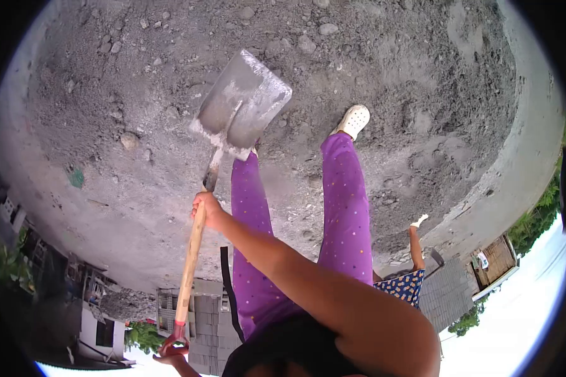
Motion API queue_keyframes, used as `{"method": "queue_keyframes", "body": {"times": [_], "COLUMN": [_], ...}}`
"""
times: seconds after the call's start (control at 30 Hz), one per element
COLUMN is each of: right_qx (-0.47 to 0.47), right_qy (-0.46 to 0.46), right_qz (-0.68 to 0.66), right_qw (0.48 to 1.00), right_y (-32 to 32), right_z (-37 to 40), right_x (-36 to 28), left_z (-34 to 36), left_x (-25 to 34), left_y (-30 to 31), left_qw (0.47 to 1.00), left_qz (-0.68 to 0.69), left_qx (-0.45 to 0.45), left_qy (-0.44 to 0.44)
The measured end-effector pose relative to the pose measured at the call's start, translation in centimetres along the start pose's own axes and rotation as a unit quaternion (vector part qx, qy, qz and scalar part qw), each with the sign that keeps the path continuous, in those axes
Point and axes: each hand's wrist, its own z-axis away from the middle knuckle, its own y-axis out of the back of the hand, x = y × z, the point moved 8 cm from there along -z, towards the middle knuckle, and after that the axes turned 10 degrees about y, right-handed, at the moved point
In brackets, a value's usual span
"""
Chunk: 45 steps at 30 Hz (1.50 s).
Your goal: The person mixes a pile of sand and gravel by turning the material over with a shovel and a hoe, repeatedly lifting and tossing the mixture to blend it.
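A square-bladed shovel [248, 103] with a wooden shaft slants across the left-centre of the head view. My right hand [209, 210] is wrapped round the shaft just behind the metal socket, its arm reaching across my body. At the shaft's other end, my left hand [175, 359] is at the red handle grip [175, 339], partly hidden at the lower edge. The blade carries pale, crusty residue and no visible load. It overlaps my left foot and the grey ground [170, 81].
My white clog [355, 120] stands on loose grey soil and stones. A person in patterned blue clothing [402, 287] is behind me to the right, one shod foot showing. A low kerb [478, 200] curves along the right. Small buildings [100, 333] and a tiled roof line the background.
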Motion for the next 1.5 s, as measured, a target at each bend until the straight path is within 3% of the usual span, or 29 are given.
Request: {"method": "queue_keyframes", "body": {"times": [0.07, 0.1, 0.13, 0.2, 0.27, 0.37, 0.43, 0.63, 0.8, 0.93, 0.97, 1.03, 1.07, 1.1, 1.17, 1.2, 1.27, 1.33, 1.4, 1.47, 1.5], "right_qx": [0.012, 0.042, 0.03, 0.049, 0.052, 0.085, 0.128, 0.249, 0.306, 0.281, 0.178, 0.178, 0.085, -0.013, -0.053, -0.047, -0.081, -0.079, -0.038, 0.04, 0.056], "right_qy": [0.166, 0.219, 0.172, 0.2, 0.243, 0.275, 0.301, 0.355, 0.435, 0.465, 0.435, 0.384, 0.313, 0.317, 0.361, 0.36, 0.253, 0.22, 0.261, 0.298, 0.316], "right_qz": [-0.047, -0.005, -0.008, -0.001, 0.002, 0.03, 0.051, 0.09, 0.139, 0.205, 0.233, 0.33, 0.362, 0.377, 0.457, 0.449, 0.36, 0.293, 0.266, 0.231, 0.19], "right_qw": [0.985, 0.975, 0.985, 0.978, 0.968, 0.957, 0.943, 0.897, 0.835, 0.814, 0.851, 0.844, 0.874, 0.87, 0.811, 0.816, 0.894, 0.927, 0.927, 0.925, 0.928], "right_y": [1.7, 2.2, 2.1, 1.5, 2.2, 2.4, 4.3, 7.6, 3.6, -3.5, -5.0, -7.9, -10.3, -11.5, -14.1, -14.6, -15.1, -14.4, -13.0, -10.3, -8.6], "right_z": [-1.3, 0.8, 3.1, 4.2, 4.9, 5.6, 7.2, 13.6, 16.2, 14.8, 12.9, 12.0, 11.6, 10.5, 11.6, 12.2, 12.4, 12.4, 13.2, 13.5, 13.8], "right_x": [-17.0, -26.9, -34.6, -37.0, -36.8, -37.3, -36.1, -32.9, -27.8, -18.9, -15.8, -9.0, -5.0, -1.6, 2.0, 2.2, 2.9, 0.4, -4.7, -10.9, -14.1], "left_z": [-0.1, 3.8, 5.8, 7.1, 9.6, 6.8, 4.4, -2.5, -5.9, -9.4, -9.7, -5.4, -2.0, -1.4, -1.1, -1.3, -1.5, -2.4, -6.9, -10.0, -10.3], "left_x": [0.1, 0.8, 2.0, 2.3, 3.4, 1.9, 0.4, -10.6, -17.0, -27.2, -30.7, -32.9, -31.8, -36.4, -39.9, -38.2, -35.2, -32.6, -30.1, -25.3, -22.5], "left_y": [-13.6, -23.5, -30.4, -33.3, -32.3, -32.8, -32.2, -30.7, -27.9, -19.7, -16.0, -11.9, -9.7, -8.0, -4.3, -4.3, -6.3, -9.0, -11.6, -16.0, -17.9], "left_qw": [0.997, 0.997, 0.988, 0.989, 0.994, 0.991, 0.996, 0.982, 0.965, 0.901, 0.885, 0.835, 0.799, 0.76, 0.715, 0.752, 0.816, 0.862, 0.906, 0.954, 0.958], "left_qz": [0.068, 0.071, 0.069, 0.073, 0.074, 0.055, 0.009, -0.054, -0.068, -0.118, -0.122, -0.193, -0.263, -0.259, -0.265, -0.213, -0.099, 0.017, 0.064, 0.021, 0.039], "left_qx": [0.018, -0.017, -0.122, -0.117, -0.058, -0.117, -0.086, -0.127, -0.166, -0.183, -0.157, -0.123, -0.113, -0.171, -0.216, -0.195, -0.163, -0.137, -0.055, -0.147, -0.153], "left_qy": [0.031, 0.039, 0.064, 0.05, 0.055, 0.021, -0.021, 0.132, 0.193, 0.376, 0.421, 0.5, 0.529, 0.571, 0.61, 0.593, 0.546, 0.488, 0.415, 0.262, 0.238]}}
